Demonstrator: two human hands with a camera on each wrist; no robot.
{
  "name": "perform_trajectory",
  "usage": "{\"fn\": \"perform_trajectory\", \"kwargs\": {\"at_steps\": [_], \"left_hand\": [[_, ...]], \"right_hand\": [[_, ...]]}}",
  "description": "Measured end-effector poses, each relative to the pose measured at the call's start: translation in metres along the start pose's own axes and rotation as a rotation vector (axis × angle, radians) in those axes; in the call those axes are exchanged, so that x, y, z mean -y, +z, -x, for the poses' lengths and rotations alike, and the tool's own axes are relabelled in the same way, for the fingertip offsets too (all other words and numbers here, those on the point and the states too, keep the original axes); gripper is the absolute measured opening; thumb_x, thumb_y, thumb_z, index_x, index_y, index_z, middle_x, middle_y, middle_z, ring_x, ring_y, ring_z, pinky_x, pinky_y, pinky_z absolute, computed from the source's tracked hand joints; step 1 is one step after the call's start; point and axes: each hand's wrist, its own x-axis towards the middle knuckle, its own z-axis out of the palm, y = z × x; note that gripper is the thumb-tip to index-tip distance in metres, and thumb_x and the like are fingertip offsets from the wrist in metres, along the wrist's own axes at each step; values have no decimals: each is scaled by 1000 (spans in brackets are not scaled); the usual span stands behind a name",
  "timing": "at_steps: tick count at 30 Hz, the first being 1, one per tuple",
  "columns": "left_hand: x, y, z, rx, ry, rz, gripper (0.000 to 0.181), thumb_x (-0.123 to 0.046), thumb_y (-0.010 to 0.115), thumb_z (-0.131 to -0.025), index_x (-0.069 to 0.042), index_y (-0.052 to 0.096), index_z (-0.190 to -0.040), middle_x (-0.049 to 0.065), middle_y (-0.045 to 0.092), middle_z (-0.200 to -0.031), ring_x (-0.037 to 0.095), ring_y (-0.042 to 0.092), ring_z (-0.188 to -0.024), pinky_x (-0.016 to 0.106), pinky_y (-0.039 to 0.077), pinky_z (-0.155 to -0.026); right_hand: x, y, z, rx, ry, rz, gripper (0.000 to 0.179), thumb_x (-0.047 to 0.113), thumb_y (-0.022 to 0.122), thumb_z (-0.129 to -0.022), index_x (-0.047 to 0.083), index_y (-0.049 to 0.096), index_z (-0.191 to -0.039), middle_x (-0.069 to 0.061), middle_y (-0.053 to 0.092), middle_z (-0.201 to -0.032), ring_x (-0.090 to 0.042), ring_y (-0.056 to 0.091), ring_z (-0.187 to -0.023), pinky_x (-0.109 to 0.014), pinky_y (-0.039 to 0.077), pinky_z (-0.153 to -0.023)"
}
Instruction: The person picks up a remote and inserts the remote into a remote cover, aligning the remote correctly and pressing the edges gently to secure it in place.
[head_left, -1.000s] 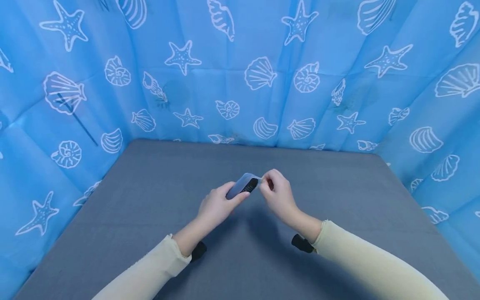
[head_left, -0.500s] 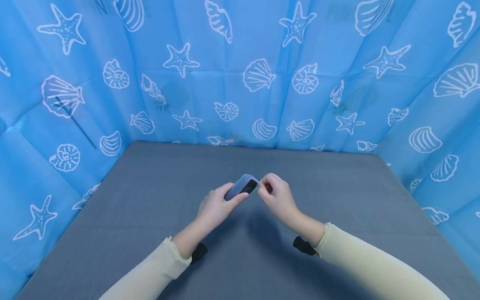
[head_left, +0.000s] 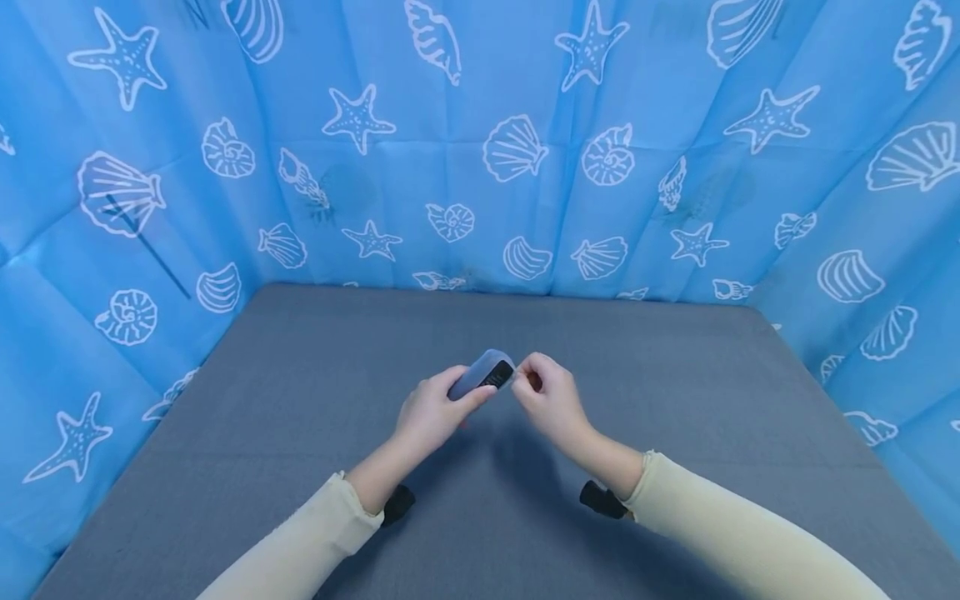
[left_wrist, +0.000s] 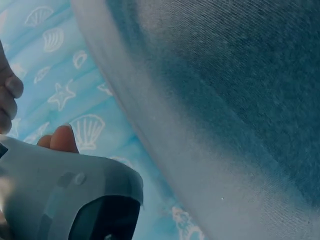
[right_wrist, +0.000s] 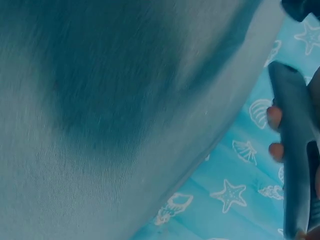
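My left hand (head_left: 429, 414) grips a blue-grey oblong handheld device (head_left: 472, 377) from its near side, the thumb along a black panel (head_left: 497, 373) with small light markings. The device is held tilted above the table, its far end toward the upper right. Right at that end my right hand (head_left: 553, 402) pinches a thin pale strip, mostly hidden by the fingertips. In the left wrist view the device (left_wrist: 50, 175) shows a rounded end with a dark recess (left_wrist: 106, 218). The right wrist view shows the device (right_wrist: 292, 112) lengthwise, with left fingertips (right_wrist: 274, 118) around its side.
A grey cloth-covered table (head_left: 337, 350) lies under both hands. Blue curtains (head_left: 450, 108) with white shells and starfish stand along its back and sides. Black wrist-worn pieces (head_left: 602, 500) stick out below the cream sleeves (head_left: 735, 517).
The right hand has shifted slightly down and left, closer to the device's end, and the pale strip between them shows less. The left hand and device have hardly moved.
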Motion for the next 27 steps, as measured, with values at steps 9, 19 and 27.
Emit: {"fn": "perform_trajectory", "kwargs": {"at_steps": [9,19,27], "left_hand": [[6,6,-6,-12,34,35,36,-47,65,-91,-14,64,-104,6,60,-72,21,58,-61,32,42,-54],[19,5,-11,-8,51,160,32,-35,70,-90,-10,66,-111,11,64,-80,23,59,-67,32,47,-60],[20,3,-11,-23,77,184,27,-29,71,-90,-10,66,-109,12,64,-78,26,59,-68,33,45,-59]], "right_hand": [[-1,1,-1,3,63,-46,15,-5,50,-90,4,55,-78,-1,44,-65,-13,40,-54,-27,35,-52],[-12,-13,-6,4,138,-78,15,0,51,-96,-1,64,-89,-3,49,-68,-15,45,-60,-28,39,-57],[-12,-16,-6,77,187,-90,15,3,52,-97,-4,65,-93,-14,57,-80,-17,49,-70,-29,42,-63]]}}
